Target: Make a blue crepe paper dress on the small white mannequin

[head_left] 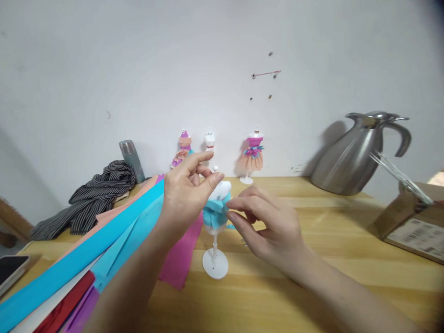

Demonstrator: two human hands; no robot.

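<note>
A small white dress form (215,262) on a round base stands upright on the wooden table, with blue crepe paper (214,213) wrapped round its torso. My left hand (189,187) is beside and above the form's shoulder, thumb and index finger apart, with nothing visible between them. On the right of the form, my right hand (266,223) has its thumb and index finger close together at the edge of the blue paper. Whether those fingertips grip the paper is too small to tell.
Strips of coloured crepe paper (78,246) cover the left side, near a striped cloth (101,196), a bottle (131,159) and a phone (8,274). Dressed forms (255,152) stand by the wall. A steel jug (348,156) and a cardboard box (423,226) are at right.
</note>
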